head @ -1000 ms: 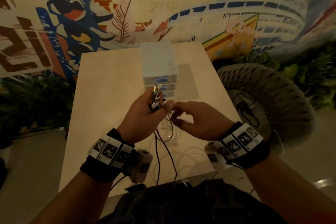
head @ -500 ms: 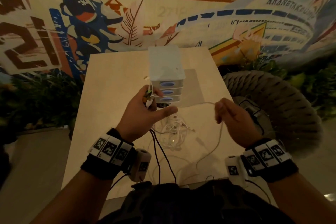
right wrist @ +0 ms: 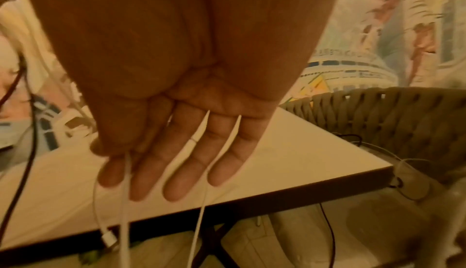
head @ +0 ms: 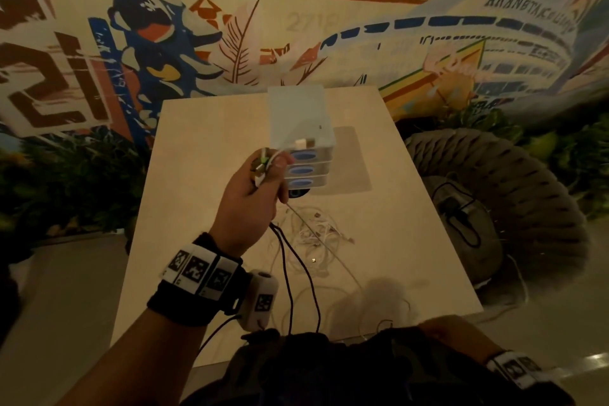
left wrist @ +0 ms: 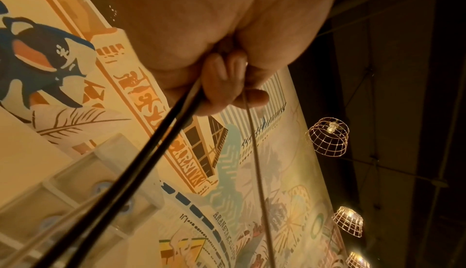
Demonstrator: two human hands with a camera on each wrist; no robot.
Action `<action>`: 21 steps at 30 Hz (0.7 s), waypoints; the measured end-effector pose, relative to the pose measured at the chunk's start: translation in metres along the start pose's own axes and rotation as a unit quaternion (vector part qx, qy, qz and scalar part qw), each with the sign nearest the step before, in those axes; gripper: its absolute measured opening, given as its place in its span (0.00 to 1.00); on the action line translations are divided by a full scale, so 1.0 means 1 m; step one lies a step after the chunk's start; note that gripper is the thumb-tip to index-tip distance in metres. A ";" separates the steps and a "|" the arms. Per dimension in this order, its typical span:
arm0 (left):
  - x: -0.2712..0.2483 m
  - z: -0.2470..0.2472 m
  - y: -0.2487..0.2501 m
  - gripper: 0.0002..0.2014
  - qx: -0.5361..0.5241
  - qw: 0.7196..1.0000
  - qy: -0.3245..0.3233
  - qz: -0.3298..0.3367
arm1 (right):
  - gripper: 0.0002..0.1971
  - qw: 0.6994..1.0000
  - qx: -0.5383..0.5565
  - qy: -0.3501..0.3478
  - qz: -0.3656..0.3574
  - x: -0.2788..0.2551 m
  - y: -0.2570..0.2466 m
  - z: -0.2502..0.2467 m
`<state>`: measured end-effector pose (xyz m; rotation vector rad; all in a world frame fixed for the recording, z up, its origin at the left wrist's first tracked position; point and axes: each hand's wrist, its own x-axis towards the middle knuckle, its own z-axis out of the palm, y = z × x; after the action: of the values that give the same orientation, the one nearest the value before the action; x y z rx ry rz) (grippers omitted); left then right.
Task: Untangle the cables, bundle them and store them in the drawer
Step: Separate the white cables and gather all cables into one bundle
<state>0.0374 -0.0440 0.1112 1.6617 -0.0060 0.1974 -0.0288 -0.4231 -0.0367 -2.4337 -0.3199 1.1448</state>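
Pinching a white cable (right wrist: 124, 202) between thumb and forefinger, right hand (right wrist: 176, 148) down at the near table edge, other fingers straight and relaxed; second white strand threaded between ring and little finger, connector (right wrist: 109, 239) dangling below the edge. Barely visible in the head view, low by the lap (head: 445, 328).

Farther out and higher, left hand (head: 253, 198) fisted round a bunch of cable ends (head: 262, 165), plugs poking upward out of the fist. Two black cables (head: 296, 273) hanging from it toward the body; one pale strand (head: 324, 244) running taut and diagonal from fist down toward the right hand. Long axis of that strand: far-left and high to near-right and low, lying across the tangle.

Between the hands, flat on the table (head: 197, 208), loose knot of white cables (head: 316, 234), no clear direction, still snarled. Left hand nearer to it, almost above it.

Beyond the left hand, drawer unit (head: 304, 155), three drawers facing the person, all apparently closed.

Judgement: untangling step, early. Coming move probably turns on drawing the taut strand along its own line, toward the near right, free of the knot; sideways pull likely to tighten it.
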 end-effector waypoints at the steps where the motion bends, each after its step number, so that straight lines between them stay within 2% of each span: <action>1: 0.000 0.003 0.000 0.12 -0.002 1.000 -0.014 -0.005 | 0.14 0.999 -0.018 -0.026 -0.002 0.005 -0.005 0.002; 2: 0.000 0.005 0.000 0.12 -0.010 0.999 -0.034 -0.011 | 0.12 0.998 -0.033 -0.051 -0.010 0.008 -0.008 0.001; 4: -0.001 0.008 0.001 0.12 -0.033 0.996 -0.077 -0.024 | 0.09 0.997 -0.055 -0.047 -0.037 0.014 -0.014 -0.008; 5: -0.002 0.010 0.002 0.10 -0.046 0.994 -0.095 -0.030 | 0.14 0.996 -0.073 -0.024 -0.046 0.014 -0.020 -0.022; 6: -0.004 0.011 0.004 0.09 -0.055 0.992 -0.108 -0.035 | 0.14 0.995 -0.084 0.013 -0.054 0.011 -0.030 -0.038; 8: -0.007 0.014 0.006 0.08 -0.053 0.991 -0.119 -0.040 | 0.09 0.988 -0.057 0.113 -0.089 0.003 -0.060 -0.072; 11: -0.012 0.019 0.009 0.09 -0.031 0.990 -0.129 -0.042 | 0.26 0.946 0.050 0.234 -0.219 -0.014 -0.129 -0.113; 13: -0.015 0.021 0.013 0.09 0.012 0.989 -0.150 -0.013 | 0.28 0.914 0.107 0.261 -0.292 -0.021 -0.175 -0.128; 15: -0.017 0.023 0.016 0.07 0.069 0.982 -0.175 0.025 | 0.22 0.894 0.133 0.264 -0.336 -0.022 -0.206 -0.134; 18: -0.019 0.024 0.018 0.08 0.098 0.978 -0.180 0.021 | 0.10 0.867 0.184 0.271 -0.375 -0.018 -0.225 -0.131; 21: -0.023 0.020 0.021 0.08 0.123 0.975 -0.182 0.026 | 0.07 0.838 0.245 0.283 -0.397 -0.015 -0.225 -0.129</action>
<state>0.0152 -0.0685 0.1271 1.9262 -0.3128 -0.0721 0.0562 -0.2668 0.1532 -1.7530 -0.6585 0.0932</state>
